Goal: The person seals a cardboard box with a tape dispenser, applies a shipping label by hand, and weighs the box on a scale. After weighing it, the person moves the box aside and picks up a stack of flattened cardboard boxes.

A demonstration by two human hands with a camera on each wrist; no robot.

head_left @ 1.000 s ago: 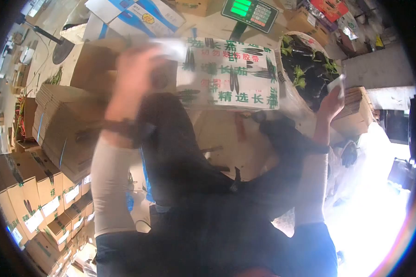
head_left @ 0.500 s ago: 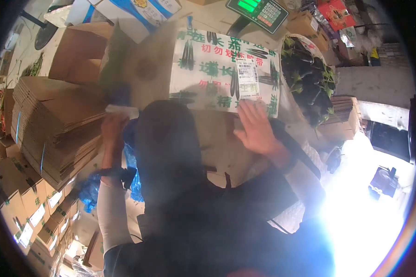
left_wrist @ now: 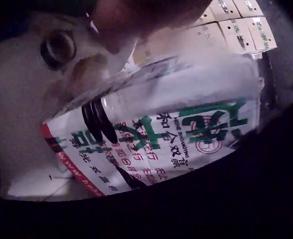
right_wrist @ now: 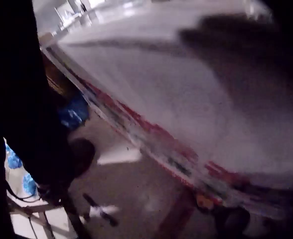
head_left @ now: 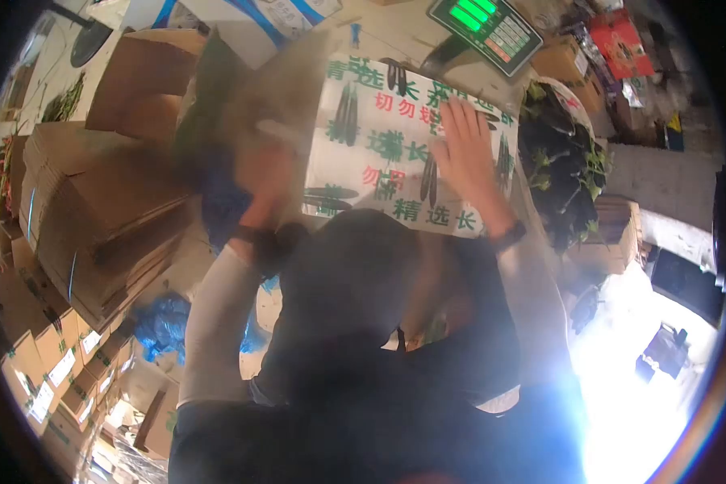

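Observation:
A carton (head_left: 371, 137) wrapped in white film, printed with green and red characters and dark eggplants, lies before me in the head view. My right hand (head_left: 468, 149) rests on its top, fingers straight, toward the right side. The shipping label seen on that spot earlier is hidden under this hand. My left hand (head_left: 264, 173), blurred, is just left of the carton and holds a pale slip (head_left: 278, 129) at its fingers. In the left wrist view, the printed side of the carton (left_wrist: 156, 134) lies below the dim left hand (left_wrist: 141, 20).
A scale (head_left: 492, 32) with a green display stands behind the carton. To the right is a basket of dark eggplants (head_left: 557, 177). Flattened cartons (head_left: 105, 210) are stacked at left, beside an open carton (head_left: 141, 85). Blue plastic (head_left: 163, 323) lies below.
My right hand, which held a pale piece a second ago, came down onto the carton and slid farther up its top over the label. My left hand dropped back, then rose toward the carton's left side.

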